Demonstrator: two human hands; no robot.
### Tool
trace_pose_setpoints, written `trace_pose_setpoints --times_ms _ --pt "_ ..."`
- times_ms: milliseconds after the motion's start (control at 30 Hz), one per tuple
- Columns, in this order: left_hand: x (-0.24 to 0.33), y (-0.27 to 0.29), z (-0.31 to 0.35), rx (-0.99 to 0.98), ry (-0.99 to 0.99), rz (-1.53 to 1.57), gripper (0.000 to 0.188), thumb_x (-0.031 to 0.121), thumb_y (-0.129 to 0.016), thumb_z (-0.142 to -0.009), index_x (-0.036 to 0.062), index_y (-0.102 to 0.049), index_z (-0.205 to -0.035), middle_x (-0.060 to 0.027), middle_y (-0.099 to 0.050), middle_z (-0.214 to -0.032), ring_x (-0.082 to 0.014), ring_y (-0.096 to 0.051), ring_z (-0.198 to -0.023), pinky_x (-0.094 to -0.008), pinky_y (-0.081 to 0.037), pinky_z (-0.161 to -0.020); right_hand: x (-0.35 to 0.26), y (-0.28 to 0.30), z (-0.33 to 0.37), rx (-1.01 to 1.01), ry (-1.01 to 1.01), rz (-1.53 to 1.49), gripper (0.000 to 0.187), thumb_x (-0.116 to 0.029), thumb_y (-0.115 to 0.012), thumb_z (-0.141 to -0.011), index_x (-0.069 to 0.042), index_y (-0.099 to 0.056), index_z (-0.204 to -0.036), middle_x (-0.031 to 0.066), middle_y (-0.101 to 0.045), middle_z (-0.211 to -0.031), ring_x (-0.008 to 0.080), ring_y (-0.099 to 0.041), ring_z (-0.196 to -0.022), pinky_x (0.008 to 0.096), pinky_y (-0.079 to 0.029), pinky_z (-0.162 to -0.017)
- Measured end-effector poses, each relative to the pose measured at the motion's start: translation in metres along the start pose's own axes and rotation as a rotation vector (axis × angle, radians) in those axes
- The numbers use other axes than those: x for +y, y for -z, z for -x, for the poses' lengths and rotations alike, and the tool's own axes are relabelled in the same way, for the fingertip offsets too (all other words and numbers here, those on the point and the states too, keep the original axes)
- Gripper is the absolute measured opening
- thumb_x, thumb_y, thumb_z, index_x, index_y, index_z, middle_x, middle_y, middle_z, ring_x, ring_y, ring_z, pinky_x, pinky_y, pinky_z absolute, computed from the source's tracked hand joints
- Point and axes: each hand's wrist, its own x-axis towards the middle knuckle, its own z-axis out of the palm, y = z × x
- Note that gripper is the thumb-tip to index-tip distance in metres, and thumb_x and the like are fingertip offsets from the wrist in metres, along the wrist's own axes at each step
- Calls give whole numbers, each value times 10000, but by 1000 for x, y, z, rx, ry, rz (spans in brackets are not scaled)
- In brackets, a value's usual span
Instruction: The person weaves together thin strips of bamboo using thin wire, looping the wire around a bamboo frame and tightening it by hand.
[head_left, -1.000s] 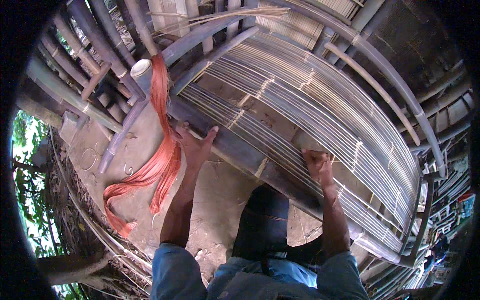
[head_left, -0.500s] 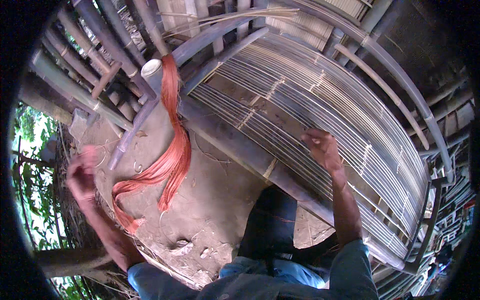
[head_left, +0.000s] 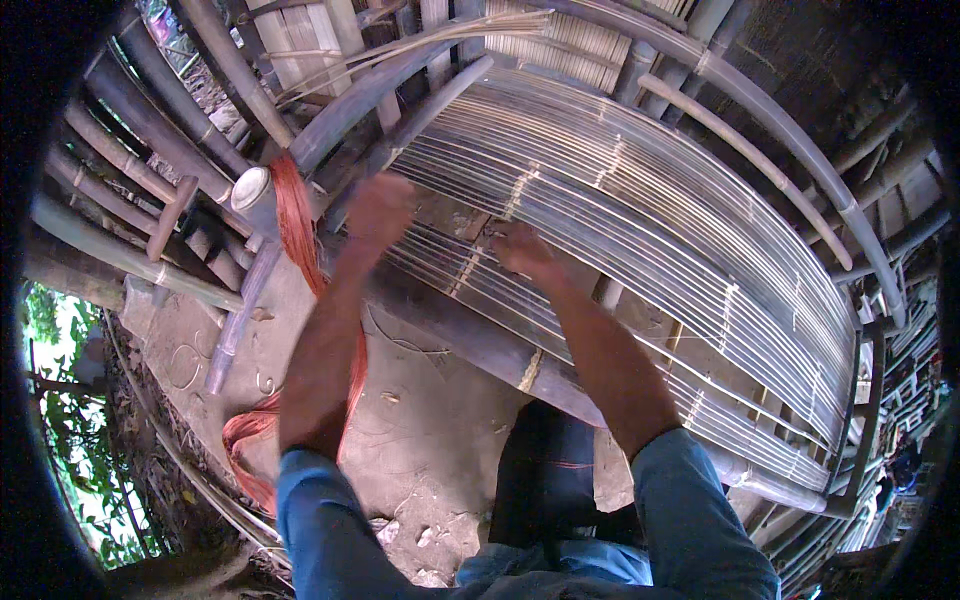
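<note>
A slatted bamboo frame (head_left: 640,230) spreads out before me, its thin slats bound in rows with pale lashings. My left hand (head_left: 380,212), smeared by motion, hovers over the near left corner of the slats; its fingers cannot be made out. Close to a lashing row, my right hand (head_left: 522,250) has its fingers pinched together at the slats. Whatever sits between them is too small to tell. A hank of orange-red strands (head_left: 293,215) hangs over a bamboo pole at the left and trails to the ground, partly hidden behind my left forearm.
A thick bamboo rail (head_left: 470,335) borders the frame on my side. Bamboo posts (head_left: 150,185) form a fence at the left. Loose thin bamboo strips (head_left: 420,45) lie at the back. Below is bare earth (head_left: 430,440) with small scraps on it.
My left hand has swung from the far left, beside the hank, across to the slats. My right hand has moved left along the slats toward it. The view has shifted somewhat.
</note>
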Motion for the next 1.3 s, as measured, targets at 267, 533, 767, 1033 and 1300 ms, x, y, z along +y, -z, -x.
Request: trace_pose_setpoints --times_ms 267,533,767,1033,1300 --pt "88 -77 -9 -469 324 12 168 217 -685 -806 75 -701 -893 -195 -723 -953 -394 -710 -892 -497 -571 -771 -44 9 11 127 -481 -348 374 -286 -605 -822 -80 -735 -1106 259 -693 -1100 426 -664 -1063 487 -521 -945" --pt "43 45 -6 -470 298 345 266 196 -694 -844 112 -712 -1095 -147 -730 -954 -254 -677 -685 -379 -556 -622 -62 12 60 440 -148 -194 251 -259 -712 -807 -111 -737 -1007 157 -724 -956 356 -707 -856 439 -579 -751" --pt "131 87 4 -694 627 1391 844 23 -683 -855 178 -284 -1583 -131 -618 -1320 -79 -617 -637 -201 -432 -446 -72 35 89 662 167 -727 142 -32 -632 -860 -29 -680 -993 177 -683 -870 342 -668 -749 391 -556 -699" --pt "113 132 60 -70 132 214 307 72 -796 -791 70 -688 -1078 -56 -651 -890 -179 -602 -718 -342 -524 -752 -87 47 105 629 207 -471 123 -7 -629 -829 2 -650 -949 206 -665 -864 387 -668 -784 462 -532 -694" --pt "-51 294 279 117 1000 501 138 172 -711 -888 49 -650 -899 -23 -605 -824 -175 -567 -756 -315 -458 -745 -30 42 102 729 149 -299 191 -179 -652 -931 -85 -690 -1093 165 -686 -942 330 -689 -798 429 -557 -732"
